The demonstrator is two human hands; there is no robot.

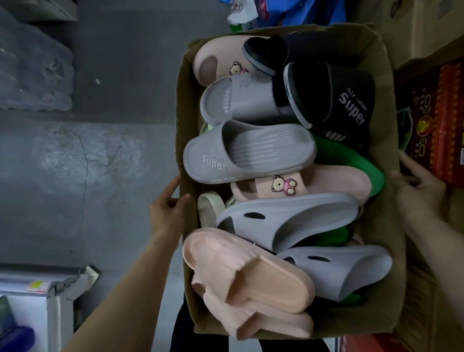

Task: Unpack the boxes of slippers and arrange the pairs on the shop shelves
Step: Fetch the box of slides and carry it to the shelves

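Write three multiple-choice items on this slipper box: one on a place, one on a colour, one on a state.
1. Where does the left hand hold the cardboard box?
A. its left wall
B. its underside
C. inside, among the slippers

2. What colour is the slipper printed "Super" on the box's left side?
A. green
B. grey
C. red

3. What state is the box in?
A. taped shut
B. open and empty
C. open, piled with slippers

Answers: 1 A, the fingers lie against the outside of the left wall, opposite the right hand. 2 B, its strap and sole are grey. 3 C, slippers lie heaped inside with no lid.
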